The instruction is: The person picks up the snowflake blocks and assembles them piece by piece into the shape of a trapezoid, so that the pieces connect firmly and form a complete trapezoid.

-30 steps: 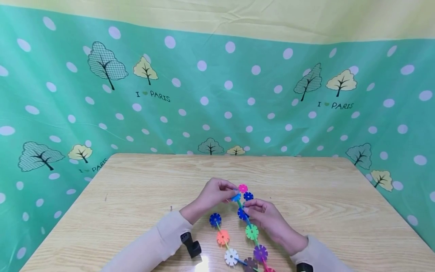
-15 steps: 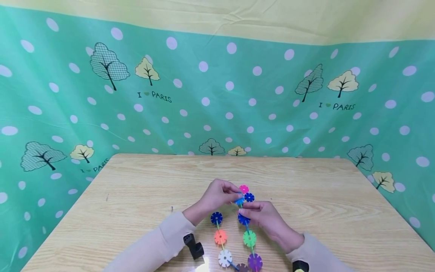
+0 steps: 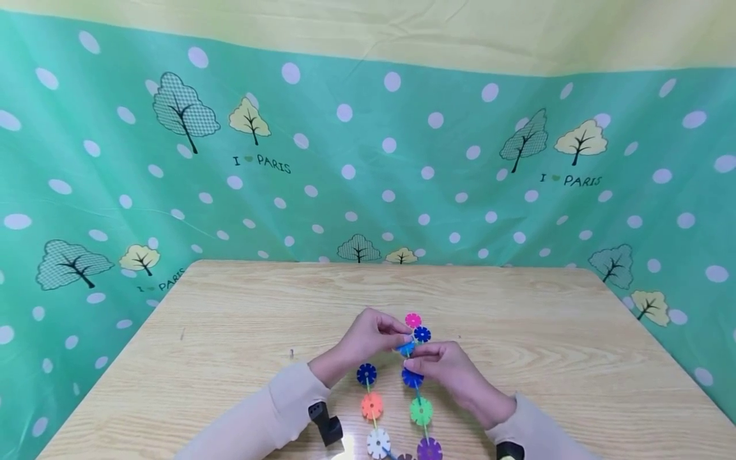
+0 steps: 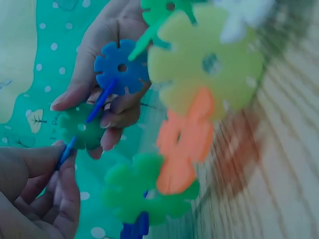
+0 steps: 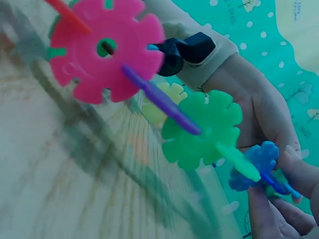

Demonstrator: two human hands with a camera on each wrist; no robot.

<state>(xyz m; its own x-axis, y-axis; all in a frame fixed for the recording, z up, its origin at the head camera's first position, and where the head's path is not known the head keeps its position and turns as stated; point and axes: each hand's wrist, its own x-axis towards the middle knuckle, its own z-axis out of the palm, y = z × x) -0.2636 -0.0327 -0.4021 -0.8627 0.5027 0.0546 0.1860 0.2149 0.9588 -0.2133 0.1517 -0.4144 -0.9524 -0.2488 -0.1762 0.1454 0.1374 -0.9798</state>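
A chain of colourful notched plastic discs, slotted together, runs between my hands and loops toward the front edge in the head view. My left hand point(image 3: 374, 335) pinches a light blue disc point(image 3: 406, 349) at the chain's upper end. My right hand point(image 3: 448, 367) pinches a green disc point(image 4: 79, 127) joined to it, seen best in the left wrist view. Below the right fingers comes a dark blue disc point(image 3: 413, 378), then green point(image 3: 421, 411) and purple point(image 3: 429, 449) discs. The left side of the loop bears white point(image 3: 378, 443), orange point(image 3: 372, 406) and dark blue point(image 3: 366, 374) discs.
Just beyond my hands, a pink disc point(image 3: 413, 320) and another dark blue disc point(image 3: 422, 334) lie on the wooden table point(image 3: 259, 306). A green dotted curtain point(image 3: 322, 160) hangs behind the table. The front of the loop runs out of the head view.
Both hands, close together, have come slightly nearer to me, the light blue disc shifting right and nearer. The chain's front part has slid toward me and a little left.
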